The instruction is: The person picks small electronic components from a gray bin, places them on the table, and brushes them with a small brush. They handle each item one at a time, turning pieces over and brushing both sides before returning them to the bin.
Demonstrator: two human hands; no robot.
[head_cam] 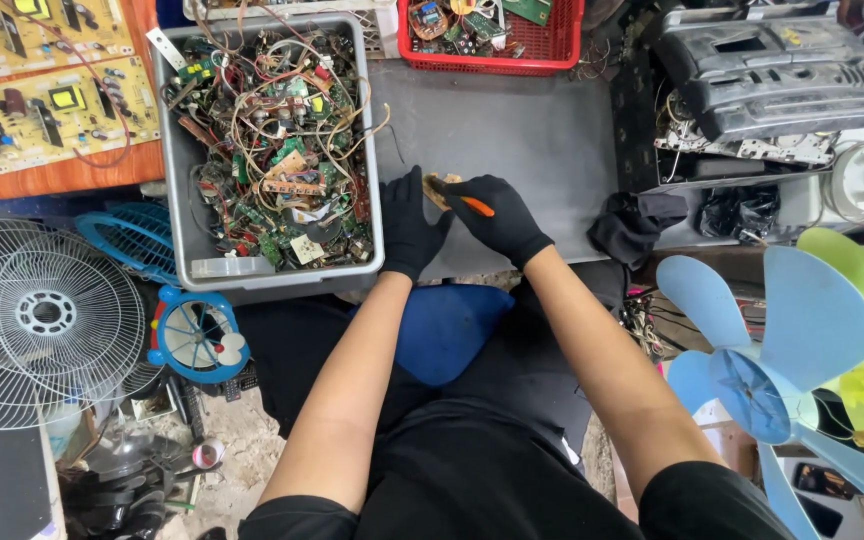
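Small tan circuit piece (439, 187) at frame centre, pinched in gloved left hand (409, 225); right hand (500, 215) grips orange-handled tool (474, 205), tip hidden. Grey surface (512, 130) beneath. Grey bin (177, 180) of boards left; fan blades (782, 340) lower right, cut off.

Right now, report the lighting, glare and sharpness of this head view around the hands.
Head view: even, soft daylight, no harsh glare; the left hand and right hand in black gloves are fairly sharp, though glove detail is lost in the dark; the small board between them is tiny and unclear; wide-angle bending shows at the fan guard.
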